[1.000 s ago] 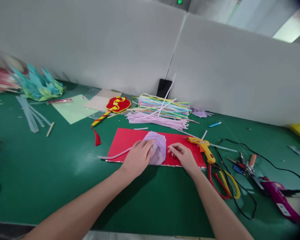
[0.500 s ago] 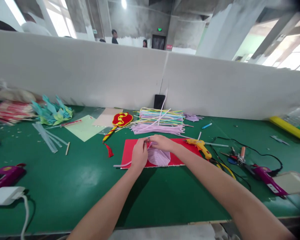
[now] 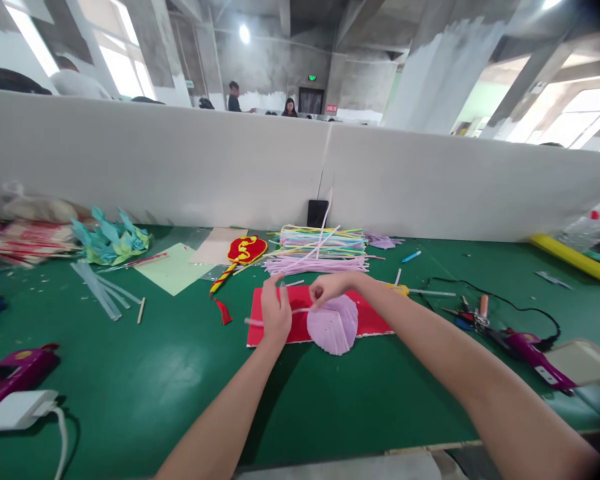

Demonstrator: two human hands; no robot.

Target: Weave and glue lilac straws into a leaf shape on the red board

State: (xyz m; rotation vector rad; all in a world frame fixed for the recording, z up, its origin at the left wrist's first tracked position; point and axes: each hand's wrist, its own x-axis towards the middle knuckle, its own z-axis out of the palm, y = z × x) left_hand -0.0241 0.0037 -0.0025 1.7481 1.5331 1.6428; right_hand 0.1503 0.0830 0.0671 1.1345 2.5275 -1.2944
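Note:
A round lilac disc (image 3: pixel 334 328), built from rows of pipe cleaner, tilts over the front edge of a red board (image 3: pixel 300 328). My right hand (image 3: pixel 331 289) pinches a lilac pipe cleaner (image 3: pixel 300 311) at the disc's upper left edge. That pipe cleaner runs leftward behind my left hand (image 3: pixel 276 312), and its free end sticks out beyond. The left fingers point up, curled loosely about the strand; their exact grip is partly hidden. My right forearm covers most of a yellow glue gun (image 3: pixel 403 290) at the board's right.
Behind the board lies a pile of pastel pipe cleaners (image 3: pixel 325 248), with a phone (image 3: pixel 317 213) against the grey partition (image 3: pixel 180 167). A red-and-yellow fan ornament (image 3: pixel 247 250) is at left. Keys (image 3: pixel 475 317) and a purple tool (image 3: pixel 539 360) with a black cord are at right.
My hands have moved apart, the right one shifting right with the disc. The disc now overhangs the board's front edge, and a stretch of pipe cleaner shows between the hands.

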